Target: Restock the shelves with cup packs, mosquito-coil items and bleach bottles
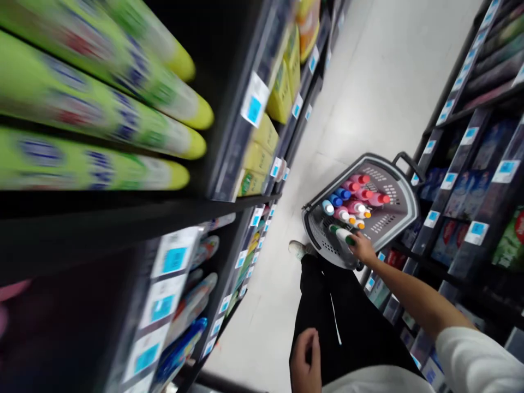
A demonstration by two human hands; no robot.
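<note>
My right hand point(361, 246) reaches down from a white sleeve and closes on the near rim of a grey plastic shopping basket point(393, 191), its fingers beside a white bottle with a green cap point(341, 237). In the basket lie several bottles with pink caps point(360, 194), blue caps point(339, 195) and orange caps point(354, 215). The basket's far handle point(407, 165) stands up. My left hand point(305, 360) hangs against my black trousers point(331, 305), loosely curled and holding nothing.
A tall black shelf unit point(245, 202) on the left holds lime-green bottles point(94, 98) and yellow packs point(262, 147). Another shelf unit point(462, 174) with boxes and blue price tags stands on the right. A pale tiled aisle floor point(360, 93) runs between them.
</note>
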